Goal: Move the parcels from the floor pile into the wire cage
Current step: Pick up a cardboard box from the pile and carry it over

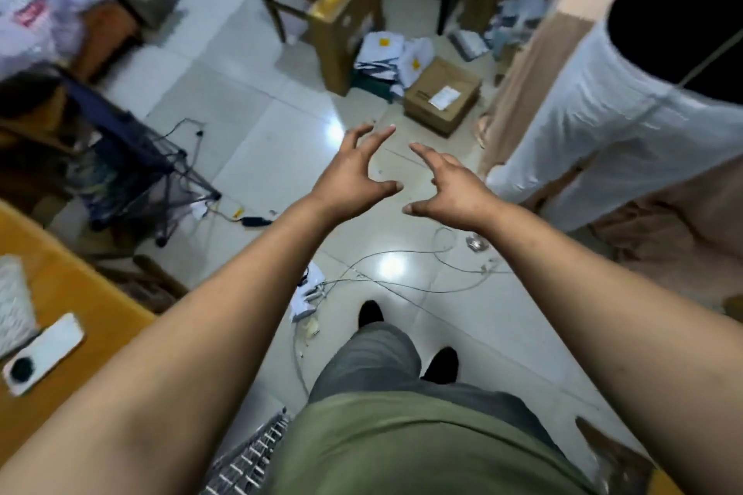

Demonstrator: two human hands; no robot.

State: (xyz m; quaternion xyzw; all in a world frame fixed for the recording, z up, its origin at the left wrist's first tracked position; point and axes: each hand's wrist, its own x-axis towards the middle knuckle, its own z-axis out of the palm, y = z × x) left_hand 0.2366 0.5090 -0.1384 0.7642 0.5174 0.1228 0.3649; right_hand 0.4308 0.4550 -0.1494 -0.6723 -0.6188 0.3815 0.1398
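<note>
Right now both hands are out in front and hold nothing. The left hand [354,173] has its fingers spread wide and a little bent. The right hand [452,187] looks the same, and the two thumbs point at each other with a gap between them. I think the hands are shaped like this to get ready for a two-hand grab, because a parcel may be too big for one hand. Under the hands is only shiny floor [249,125], so nothing is touched yet. Past the fingertips, farther across the floor, lies the pile of parcels [386,56]. It is a messy heap of flat white bags, some with a small yellow sticker, leaning on each other. Just beside them sits a brown box [442,94] with a white label on top, and it is the parcel nearest the hands. The wire cage [132,165] is off to the left, dark and made of thin mesh. It is well apart from the pile, so each parcel will need a carry across. Thin cables [325,287] lie on the floor near the feet and could trip someone. Another person's white trouser legs [603,125] stand close on the right.
</note>
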